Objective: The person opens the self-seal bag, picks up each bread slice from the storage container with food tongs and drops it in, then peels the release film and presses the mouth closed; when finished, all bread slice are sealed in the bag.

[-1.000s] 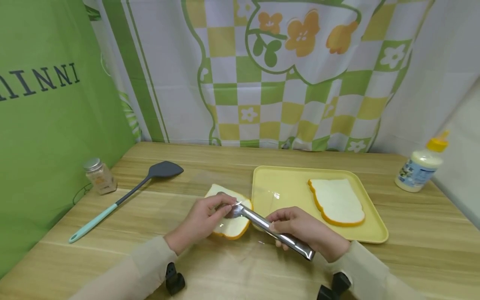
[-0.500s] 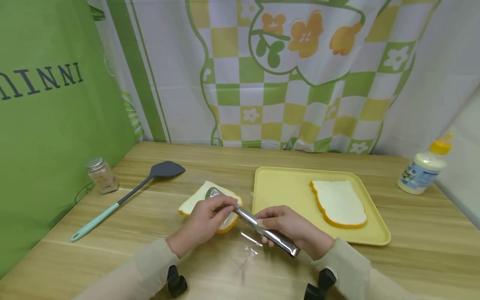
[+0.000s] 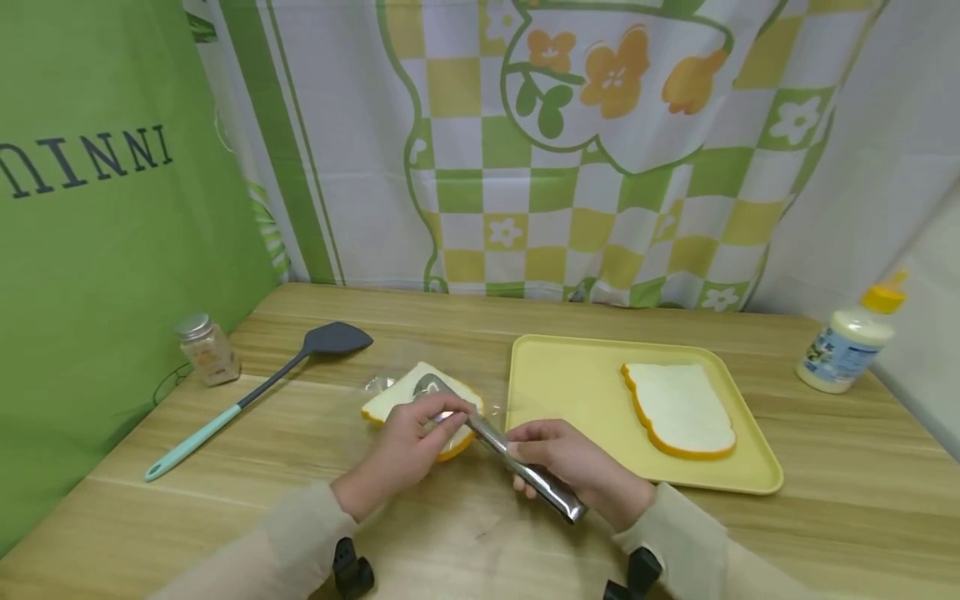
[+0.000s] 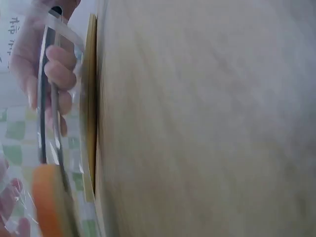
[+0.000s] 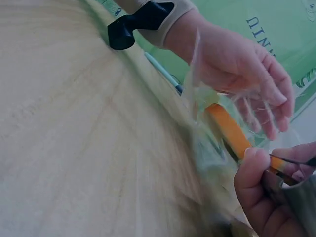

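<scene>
My right hand (image 3: 573,467) grips metal tongs (image 3: 557,493), which point away to the left. Their jaws are closed on a slice of white bread (image 3: 393,398) with an orange crust, held tilted above the table. My left hand (image 3: 408,446) pinches a clear plastic bag (image 3: 378,383) near the head of the tongs, and it partly covers the bread. In the right wrist view the clear plastic bag (image 5: 200,143) hangs from the left fingers around the crusted slice (image 5: 228,127). The left wrist view shows the slice's crust (image 4: 47,202) between the tong arms.
A yellow tray (image 3: 562,383) with a second bread slice (image 3: 681,410) stands to the right. Left lies a spatula (image 3: 337,337) with a mint handle, beside a spice jar (image 3: 210,352). A yellow-capped squeeze bottle (image 3: 843,350) stands far right. A patterned curtain hangs behind.
The tongs and bread slice have moved left, away from the tray, with the right hand following. The slice sits at a different angle, and the bag's folds have shifted.
</scene>
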`<state>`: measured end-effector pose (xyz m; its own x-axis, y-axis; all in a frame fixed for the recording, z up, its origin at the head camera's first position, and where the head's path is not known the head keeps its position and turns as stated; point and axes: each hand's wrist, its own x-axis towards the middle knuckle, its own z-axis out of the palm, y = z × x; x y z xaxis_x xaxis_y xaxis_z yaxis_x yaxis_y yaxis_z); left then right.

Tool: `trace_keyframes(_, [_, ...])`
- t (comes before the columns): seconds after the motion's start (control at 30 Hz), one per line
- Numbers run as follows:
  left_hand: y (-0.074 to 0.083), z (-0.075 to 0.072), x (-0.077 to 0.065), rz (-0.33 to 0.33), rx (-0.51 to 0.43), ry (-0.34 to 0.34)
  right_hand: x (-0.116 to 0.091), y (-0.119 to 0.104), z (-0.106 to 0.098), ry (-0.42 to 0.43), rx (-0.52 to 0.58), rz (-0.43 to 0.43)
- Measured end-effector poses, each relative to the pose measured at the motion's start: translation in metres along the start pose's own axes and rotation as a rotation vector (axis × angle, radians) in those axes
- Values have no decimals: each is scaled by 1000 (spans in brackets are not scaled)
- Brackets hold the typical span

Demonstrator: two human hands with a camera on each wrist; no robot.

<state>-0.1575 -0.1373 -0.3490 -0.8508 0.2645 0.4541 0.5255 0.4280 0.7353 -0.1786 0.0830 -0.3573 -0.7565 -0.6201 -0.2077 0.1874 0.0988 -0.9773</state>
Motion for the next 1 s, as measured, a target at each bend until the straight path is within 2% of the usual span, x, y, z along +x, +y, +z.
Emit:
trace_keyframes(0.13, [2,3,0,-30,-19,-33,2,0,5,16,-50,9])
trace_keyframes(0.27, [2,5,2,-47,-28,-9,5,-1,7,36,-56,3])
trace_keyframes(0.33, [3,5,2,-36,-19,-1,7,-2,9,45,-52,-4])
trace_keyframes(0.53, [5,8,2,26,22,-31,15,-1,15,61,-19,6])
trace_keyframes(0.73, [3,10,2,35,33,-11,20,1,20,93,-19,12])
trace_keyframes(0.87, [0,10,3,23,49,9,22,1,23,94,-32,15])
trace_keyframes(1.0, [-1,7,4,-23,58,25,21,-1,24,92,-43,21])
